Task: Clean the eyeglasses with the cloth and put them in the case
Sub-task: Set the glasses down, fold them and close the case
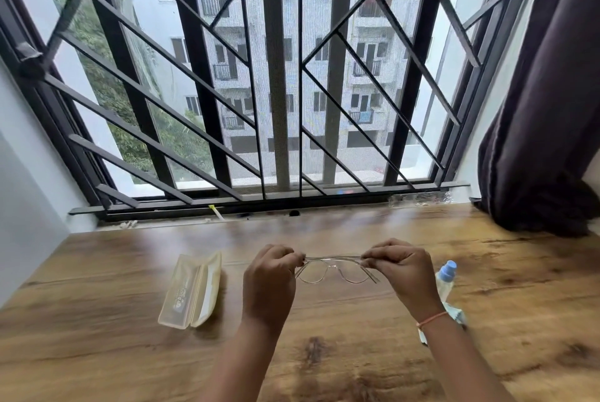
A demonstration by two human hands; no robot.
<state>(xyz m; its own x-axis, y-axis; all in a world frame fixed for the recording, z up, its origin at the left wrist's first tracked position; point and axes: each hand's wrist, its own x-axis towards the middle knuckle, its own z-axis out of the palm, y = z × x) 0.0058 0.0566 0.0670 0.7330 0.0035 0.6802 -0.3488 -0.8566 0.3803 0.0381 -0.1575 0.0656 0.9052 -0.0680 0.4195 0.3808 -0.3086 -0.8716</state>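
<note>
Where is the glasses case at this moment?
In the head view, the case lies open on the wooden table, just left of the left hand, which holds the eyeglasses together with the right hand.

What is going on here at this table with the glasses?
A person holds the glasses over the table, with the left hand and right hand each pinching one end. The case lies open at the left. A bottle and the cloth are at the right, with the cloth partly hidden.
</note>
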